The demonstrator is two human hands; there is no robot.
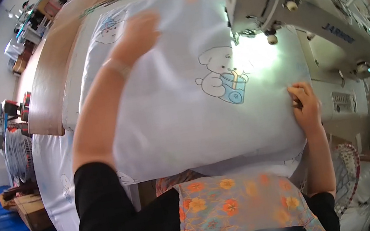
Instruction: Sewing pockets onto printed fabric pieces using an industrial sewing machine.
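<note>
A white padded fabric piece (180, 116) printed with cartoon bears lies across the sewing table in front of me. My left hand (139, 32) is stretched out flat on its far left part, fingers apart, blurred by motion. My right hand (304, 104) pinches the fabric's right edge, close to the bed of the white industrial sewing machine (274, 2). The machine's lamp throws a bright patch on the cloth under the needle area (252, 50).
The wooden table top (50, 84) runs off to the left, and more white fabric (55, 176) hangs over its edge. A fan (17, 153) and a cardboard box (32, 212) stand on the blue floor at left. A floral apron covers my lap.
</note>
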